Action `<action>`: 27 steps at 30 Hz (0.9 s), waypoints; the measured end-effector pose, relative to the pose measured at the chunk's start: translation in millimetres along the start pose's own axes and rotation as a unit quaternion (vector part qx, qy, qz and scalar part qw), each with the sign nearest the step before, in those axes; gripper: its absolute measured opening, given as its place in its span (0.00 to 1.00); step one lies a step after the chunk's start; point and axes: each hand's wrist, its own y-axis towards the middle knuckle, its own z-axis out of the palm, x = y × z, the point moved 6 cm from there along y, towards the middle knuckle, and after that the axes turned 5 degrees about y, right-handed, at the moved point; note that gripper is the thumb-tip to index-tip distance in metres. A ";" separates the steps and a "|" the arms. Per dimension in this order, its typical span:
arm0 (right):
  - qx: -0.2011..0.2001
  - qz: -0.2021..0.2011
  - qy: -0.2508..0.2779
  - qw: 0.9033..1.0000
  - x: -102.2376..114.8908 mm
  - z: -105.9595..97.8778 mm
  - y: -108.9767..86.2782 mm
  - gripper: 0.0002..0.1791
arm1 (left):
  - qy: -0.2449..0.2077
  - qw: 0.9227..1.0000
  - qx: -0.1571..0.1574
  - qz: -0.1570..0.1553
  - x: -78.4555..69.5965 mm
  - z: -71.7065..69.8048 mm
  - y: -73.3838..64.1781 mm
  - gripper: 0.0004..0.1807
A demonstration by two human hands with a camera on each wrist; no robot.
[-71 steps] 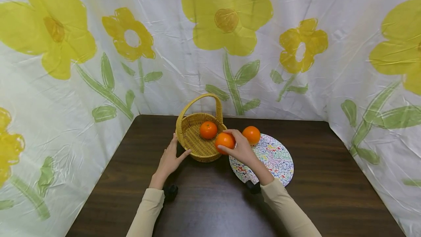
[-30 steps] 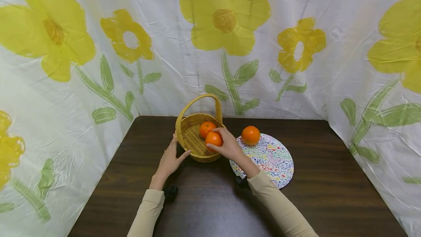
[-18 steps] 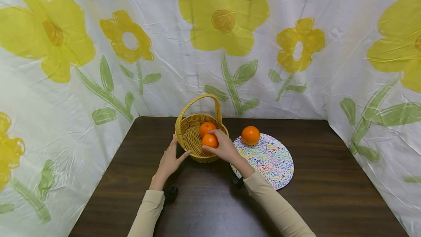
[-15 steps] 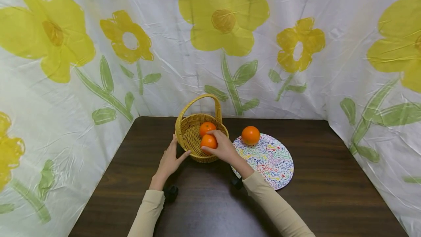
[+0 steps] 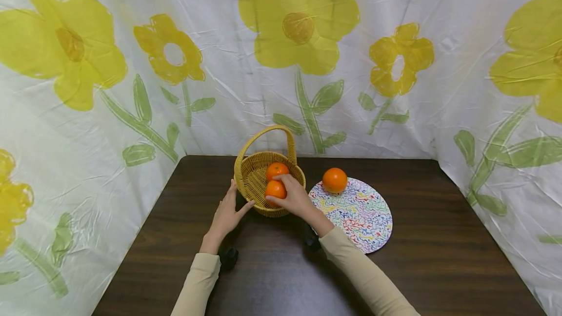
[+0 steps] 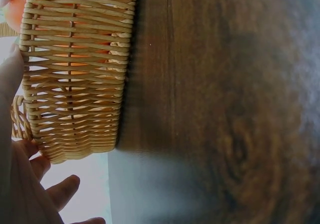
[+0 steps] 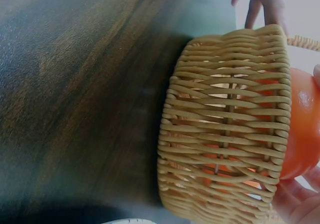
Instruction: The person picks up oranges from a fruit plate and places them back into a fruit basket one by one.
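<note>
Over dark wood (image 5: 281, 272), the right hand (image 5: 295, 198) pinches an orange (image 5: 275, 190); the spread left (image 5: 225, 216) apparently touches a basket (image 5: 254, 180).

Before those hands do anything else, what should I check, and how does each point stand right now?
1. The basket stands upright on the table: ok.
2. The left hand touches the basket: ok.
3. The right hand is free: not ok, it grips the front orange.
4. The front orange rests on the basket's floor: cannot tell.
5. The rear orange is inside the basket: ok.
6. The outer orange is inside too: not ok, it sits at the patterned disc's edge.
</note>
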 end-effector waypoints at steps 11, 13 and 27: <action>0.013 0.016 -0.005 1.000 -4.3 10.1 1.9 0.32 | -0.002 1.000 0.005 -0.002 -1.8 -1.7 -1.0 0.48; 0.017 0.020 -0.007 1.000 -5.7 12.8 2.6 0.32 | 0.000 1.000 0.005 -0.003 -1.4 -1.3 -0.6 0.48; 0.022 0.015 -0.014 1.000 -6.9 26.2 13.1 0.32 | 0.001 1.000 0.003 0.002 -0.3 -1.3 0.6 0.48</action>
